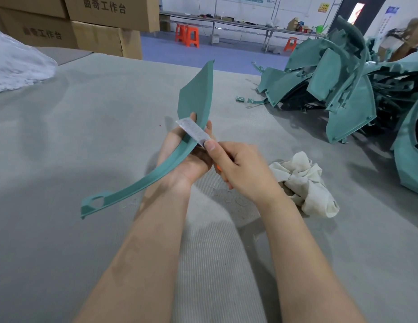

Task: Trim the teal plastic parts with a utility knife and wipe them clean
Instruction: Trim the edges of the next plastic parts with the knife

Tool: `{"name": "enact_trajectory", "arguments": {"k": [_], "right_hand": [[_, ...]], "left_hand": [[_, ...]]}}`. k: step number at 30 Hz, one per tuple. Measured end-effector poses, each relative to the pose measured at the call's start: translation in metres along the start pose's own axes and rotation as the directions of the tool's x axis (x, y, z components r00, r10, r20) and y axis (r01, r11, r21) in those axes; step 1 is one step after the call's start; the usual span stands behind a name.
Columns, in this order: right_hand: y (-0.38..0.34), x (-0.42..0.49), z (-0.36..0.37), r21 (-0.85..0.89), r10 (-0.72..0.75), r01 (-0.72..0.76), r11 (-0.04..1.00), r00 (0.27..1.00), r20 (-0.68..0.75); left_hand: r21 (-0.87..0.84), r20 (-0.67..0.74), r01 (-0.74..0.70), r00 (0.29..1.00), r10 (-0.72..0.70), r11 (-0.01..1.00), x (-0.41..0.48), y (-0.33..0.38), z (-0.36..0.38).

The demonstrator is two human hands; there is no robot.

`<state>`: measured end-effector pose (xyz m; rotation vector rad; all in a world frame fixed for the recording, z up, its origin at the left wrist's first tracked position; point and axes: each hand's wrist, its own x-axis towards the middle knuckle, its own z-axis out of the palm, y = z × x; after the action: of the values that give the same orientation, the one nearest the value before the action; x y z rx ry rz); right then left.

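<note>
1 rag (303,183) beside right hand (243,169); teal pile (331,73) beyond; boxes (98,22) far-left.

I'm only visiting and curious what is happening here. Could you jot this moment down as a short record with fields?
Left hand: holds a long curved teal plastic part from below
Right hand: grips an orange-handled utility knife, blade against the part's edge
Cloth: crumpled white rag on the grey table, right of the hands, untouched
Pile: more teal plastic parts heaped at far right
Background: brown cardboard boxes, orange plastic stools
</note>
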<state>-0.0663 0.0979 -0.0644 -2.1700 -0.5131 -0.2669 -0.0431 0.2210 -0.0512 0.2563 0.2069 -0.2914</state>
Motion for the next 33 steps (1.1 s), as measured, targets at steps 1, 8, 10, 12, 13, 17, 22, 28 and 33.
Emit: {"name": "enact_trajectory", "arguments": {"k": [1,8,10,12,13,17,22,28,33], "right_hand": [[0.000,0.000,0.001,-0.006,-0.009,0.009,1.000,1.000,0.005],[-0.007,-0.002,0.003,-0.027,-0.007,0.008,1.000,0.998,0.056],[-0.006,-0.001,0.004,-0.014,-0.008,0.009,1.000,0.997,0.076],[-0.006,-0.001,0.007,-0.001,-0.015,0.015,1.000,0.993,0.116],[-0.006,-0.001,0.008,0.007,-0.018,0.017,1.000,0.991,0.134],[-0.007,-0.003,0.015,0.039,-0.029,0.022,0.999,0.981,0.190],[-0.008,-0.003,0.008,0.179,0.038,-0.064,0.982,0.988,0.148],[-0.007,-0.001,-0.010,0.457,0.141,-0.054,0.888,0.977,-0.159],[-0.012,-0.002,-0.012,0.513,0.152,-0.112,0.851,0.988,-0.037]], "left_hand": [[-0.002,0.009,0.001,1.000,-0.001,1.000,0.000,0.001,-0.001],[-0.003,0.057,-0.030,0.998,0.030,1.000,0.001,0.006,-0.005],[0.002,0.081,-0.040,0.996,0.039,0.999,0.001,0.007,-0.006],[0.004,0.110,-0.064,0.992,0.063,0.998,0.001,0.007,-0.009],[0.005,0.122,-0.078,0.990,0.077,0.997,0.001,0.008,-0.010],[-0.007,0.115,-0.137,0.984,0.137,0.991,0.003,0.011,-0.011],[0.057,0.079,-0.134,0.989,0.129,0.989,0.002,0.009,-0.005],[0.309,0.059,-0.247,0.969,0.241,0.919,0.003,0.000,0.001],[0.465,0.095,-0.357,0.930,0.355,0.810,0.003,-0.006,0.001]]}}
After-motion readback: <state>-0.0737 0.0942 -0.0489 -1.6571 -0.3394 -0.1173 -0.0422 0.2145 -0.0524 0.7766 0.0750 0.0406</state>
